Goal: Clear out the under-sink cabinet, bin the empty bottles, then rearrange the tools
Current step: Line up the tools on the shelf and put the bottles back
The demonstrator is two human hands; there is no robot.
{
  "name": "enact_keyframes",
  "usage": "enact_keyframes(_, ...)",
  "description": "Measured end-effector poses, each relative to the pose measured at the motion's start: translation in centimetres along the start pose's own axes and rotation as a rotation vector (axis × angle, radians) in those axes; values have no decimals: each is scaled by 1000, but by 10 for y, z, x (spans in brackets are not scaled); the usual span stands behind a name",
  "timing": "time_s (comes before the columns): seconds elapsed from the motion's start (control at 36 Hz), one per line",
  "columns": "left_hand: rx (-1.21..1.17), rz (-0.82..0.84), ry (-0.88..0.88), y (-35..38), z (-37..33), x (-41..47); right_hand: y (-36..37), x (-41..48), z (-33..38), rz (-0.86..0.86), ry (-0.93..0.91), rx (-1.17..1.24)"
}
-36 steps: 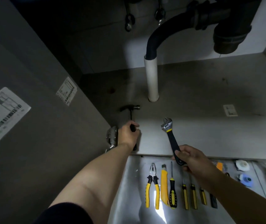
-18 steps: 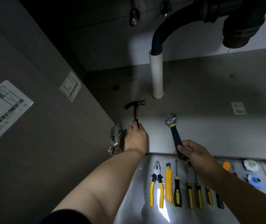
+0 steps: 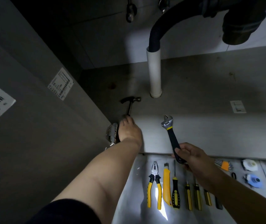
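An under-sink cabinet [image 3: 32, 143], probably in a home kitchen: a black hose [image 3: 155, 38] drops into the white pipe [image 3: 154, 70], a trap [image 3: 242, 28] hangs up right of it, and a barcode label [image 3: 61, 84] sits to its left.

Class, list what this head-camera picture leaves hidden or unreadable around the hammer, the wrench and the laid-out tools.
Head view throughout.
Hammer: lower handle under the left hand; its grip unclear.
Wrench: handle end inside the right hand.
Small screwdrivers: tips behind the right forearm.
Drain trap: cut by the top edge.
Wall label: print too small.
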State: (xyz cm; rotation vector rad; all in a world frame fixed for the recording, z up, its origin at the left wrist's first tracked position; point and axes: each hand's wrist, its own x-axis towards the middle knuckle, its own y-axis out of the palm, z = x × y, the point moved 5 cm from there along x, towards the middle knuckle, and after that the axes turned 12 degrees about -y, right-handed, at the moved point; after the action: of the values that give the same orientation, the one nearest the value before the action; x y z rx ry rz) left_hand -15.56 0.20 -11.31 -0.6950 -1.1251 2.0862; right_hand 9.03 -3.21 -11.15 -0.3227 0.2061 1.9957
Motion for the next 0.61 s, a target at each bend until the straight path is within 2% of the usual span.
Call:
enact_keyframes(0.25,73,63,-14,-3,5,8,1,-3,4,7,-6,-3)
enact_keyframes(0.36,2,118,-66,-3,8,13,2,-4,4,15,-7,-12)
enact_keyframes(0.61,-106,72,-73,2,11,9,3,-5,0,6,7,-1)
